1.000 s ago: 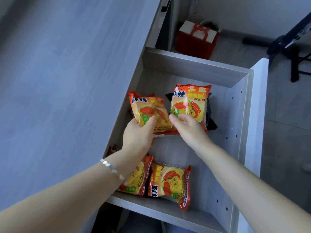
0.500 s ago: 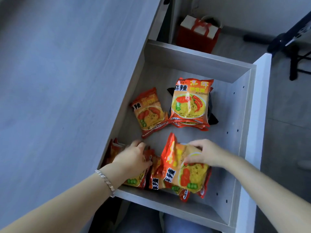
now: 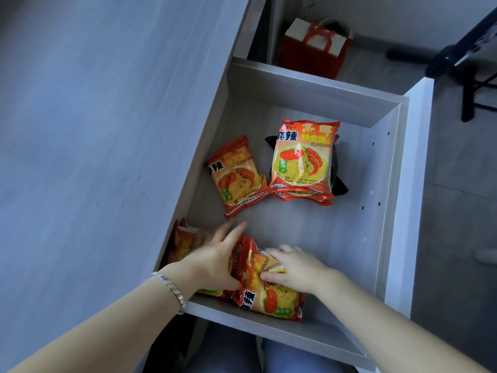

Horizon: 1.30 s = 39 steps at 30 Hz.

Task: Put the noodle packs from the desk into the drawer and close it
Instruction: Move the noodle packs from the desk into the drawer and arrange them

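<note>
Orange-red noodle packs (image 3: pixel 302 157) printed with yellow noodles and red chillies lie in a pale grey woodgrain drawer (image 3: pixel 309 87).

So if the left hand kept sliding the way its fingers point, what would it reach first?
Probably the single noodle pack lying tilted near the drawer's left wall. The left hand points up and slightly right across bare drawer floor; height is hard to judge, so it might pass over it.
</note>
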Available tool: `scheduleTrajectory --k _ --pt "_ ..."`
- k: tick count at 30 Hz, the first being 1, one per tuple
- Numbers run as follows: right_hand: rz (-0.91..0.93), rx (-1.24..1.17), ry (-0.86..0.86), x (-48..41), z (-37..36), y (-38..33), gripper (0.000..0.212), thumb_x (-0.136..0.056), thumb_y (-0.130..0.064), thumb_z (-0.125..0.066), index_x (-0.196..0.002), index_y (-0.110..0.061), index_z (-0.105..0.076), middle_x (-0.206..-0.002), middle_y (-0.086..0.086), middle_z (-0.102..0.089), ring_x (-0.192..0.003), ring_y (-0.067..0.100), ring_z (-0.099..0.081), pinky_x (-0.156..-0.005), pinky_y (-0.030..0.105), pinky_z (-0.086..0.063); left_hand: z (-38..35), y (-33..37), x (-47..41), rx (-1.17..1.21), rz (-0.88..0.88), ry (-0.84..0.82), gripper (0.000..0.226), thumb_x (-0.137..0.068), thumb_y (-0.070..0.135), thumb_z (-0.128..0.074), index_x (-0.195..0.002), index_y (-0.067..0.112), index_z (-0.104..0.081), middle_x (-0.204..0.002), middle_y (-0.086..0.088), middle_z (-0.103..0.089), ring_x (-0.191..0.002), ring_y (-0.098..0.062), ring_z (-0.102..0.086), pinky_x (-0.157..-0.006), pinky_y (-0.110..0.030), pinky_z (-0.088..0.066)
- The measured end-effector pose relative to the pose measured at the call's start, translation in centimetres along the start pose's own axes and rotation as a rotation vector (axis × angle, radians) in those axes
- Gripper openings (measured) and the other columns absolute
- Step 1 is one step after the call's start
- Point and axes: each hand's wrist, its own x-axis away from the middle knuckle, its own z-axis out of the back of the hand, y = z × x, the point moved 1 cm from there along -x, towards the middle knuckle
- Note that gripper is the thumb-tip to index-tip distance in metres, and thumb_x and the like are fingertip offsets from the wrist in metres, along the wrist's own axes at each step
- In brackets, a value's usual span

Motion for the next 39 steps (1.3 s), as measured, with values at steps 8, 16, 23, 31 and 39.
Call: scheduleTrajectory --k 8,16,23,31,39 --pt "-0.110 -0.456 0.057 0.8 0.9 2.8 0.053 -0.084 -0.065 -0.039 -0.117 -0.029 -0.060 -0.126 -0.003 -0.062 -0.116 0.015 -0.056 -0.100 0.037 -0.045 0.2 3.3 -2.2 -0.539 -0.099 0.009 0.065 -0.090 0.061 -0.037 -0.142 0.022 -0.039 -0.148 0.002 -0.037 -0.142 -0.020 -0.023 -0.118 -0.047 -0.004" --pt "-0.078 -0.341 0.154 0.8 0.2 2.0 0.036 -0.093 -0.048 -0.039 -0.063 -0.032 -0.051 -0.074 -0.010 -0.053 -0.087 0.018 -0.058 -0.072 0.032 -0.046 1.3 4.5 -3.3 -0.450 0.000 -0.118 0.054 -0.091 0.058 -0.038 -0.122 0.019 -0.060 -0.130 -0.004 -0.051 -0.129 -0.024 -0.036 -0.114 -0.047 -0.019" --pt "-0.030 -0.368 0.264 0.2 3.1 2.3 0.034 -0.090 -0.042 -0.049 -0.110 -0.020 -0.065 -0.111 -0.002 -0.061 -0.103 0.015 -0.058 -0.089 0.031 -0.047 4.6 2.3 -4.7 0.741 0.401 0.530 0.047 -0.090 0.022 -0.058 -0.134 0.013 -0.041 -0.111 -0.002 -0.054 -0.073 -0.009 -0.057 -0.056 -0.023 -0.046" --pt "-0.047 -0.720 0.480 -1.1 8.3 -0.5 0.028 -0.091 -0.022 -0.049 -0.096 0.000 -0.066 -0.095 0.010 -0.070 -0.098 0.027 -0.063 -0.085 0.037 -0.051 5.5 0.4 -9.0 0.899 0.599 0.432 0.022 -0.098 0.018 -0.048 -0.082 0.002 -0.052 -0.086 -0.014 -0.056 -0.091 -0.031 -0.061 -0.081 -0.039 -0.051" --pt "-0.268 -1.312 0.366 -4.9 7.8 -5.0 0.068 -0.069 -0.061 -0.060 -0.107 -0.006 -0.058 -0.100 0.004 -0.065 -0.094 0.021 -0.061 -0.083 0.034 -0.049 5.1 3.4 -3.3 1.159 0.346 0.559 0.024 -0.094 0.005 -0.044 -0.070 0.008 -0.046 -0.075 -0.019 -0.063 -0.065 -0.032 -0.066 -0.067 -0.045 -0.060"
